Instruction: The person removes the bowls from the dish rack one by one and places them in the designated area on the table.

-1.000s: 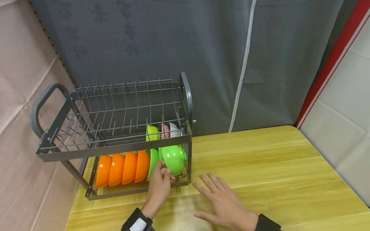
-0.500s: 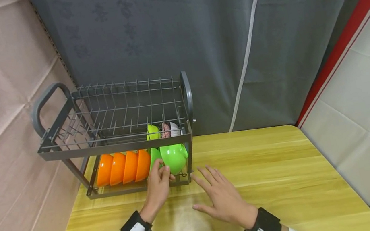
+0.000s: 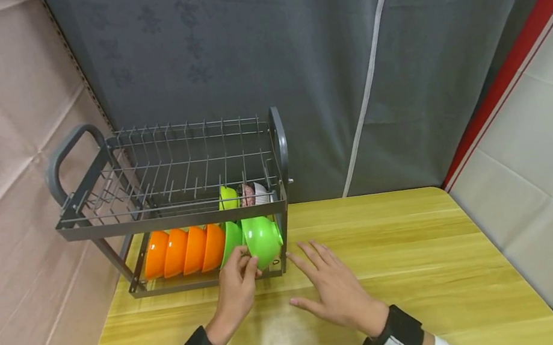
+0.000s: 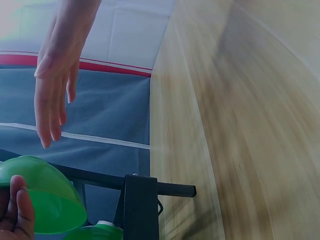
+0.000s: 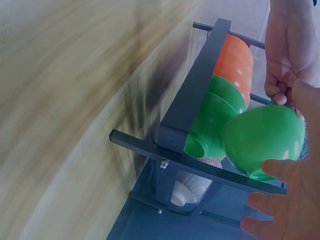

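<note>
Left hand (image 3: 235, 288) pinching rim of glossy green round bowl (image 3: 263, 240), tilted, right end of dark-grey metal 2-tier rack (image 3: 169, 221), lower level. Right hand (image 3: 334, 292) near it, fingers apart.

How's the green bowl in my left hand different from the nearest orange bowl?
The green bowl is pinched in your left hand; no hand touches the orange bowl. The green bowl is farther right, while the orange bowl stands in a row of orange ones in the rack. Both are glossy and turned on their sides.
</note>
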The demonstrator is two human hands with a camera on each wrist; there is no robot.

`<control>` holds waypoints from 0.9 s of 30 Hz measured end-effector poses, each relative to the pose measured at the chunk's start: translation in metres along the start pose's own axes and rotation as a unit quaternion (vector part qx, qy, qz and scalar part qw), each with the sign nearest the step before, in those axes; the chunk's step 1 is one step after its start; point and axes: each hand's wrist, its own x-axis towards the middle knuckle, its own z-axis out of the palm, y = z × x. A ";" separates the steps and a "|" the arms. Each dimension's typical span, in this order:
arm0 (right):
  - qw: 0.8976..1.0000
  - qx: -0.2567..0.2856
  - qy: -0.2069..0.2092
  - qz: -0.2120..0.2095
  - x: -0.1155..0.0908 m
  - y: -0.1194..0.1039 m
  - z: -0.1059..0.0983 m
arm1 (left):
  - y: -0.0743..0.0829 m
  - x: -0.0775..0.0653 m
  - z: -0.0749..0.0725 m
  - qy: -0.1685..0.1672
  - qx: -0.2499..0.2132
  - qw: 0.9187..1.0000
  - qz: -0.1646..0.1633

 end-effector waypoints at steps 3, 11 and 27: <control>1.000 0.001 0.006 0.002 0.002 0.001 -0.001 | 0.002 -0.003 -0.002 0.001 0.014 1.000 0.008; 1.000 0.014 0.003 0.002 0.006 0.000 -0.005 | 0.005 -0.010 -0.006 -0.003 0.044 0.999 0.031; 1.000 0.014 0.017 -0.006 0.009 0.002 -0.019 | -0.001 -0.026 -0.012 0.031 0.168 0.970 0.171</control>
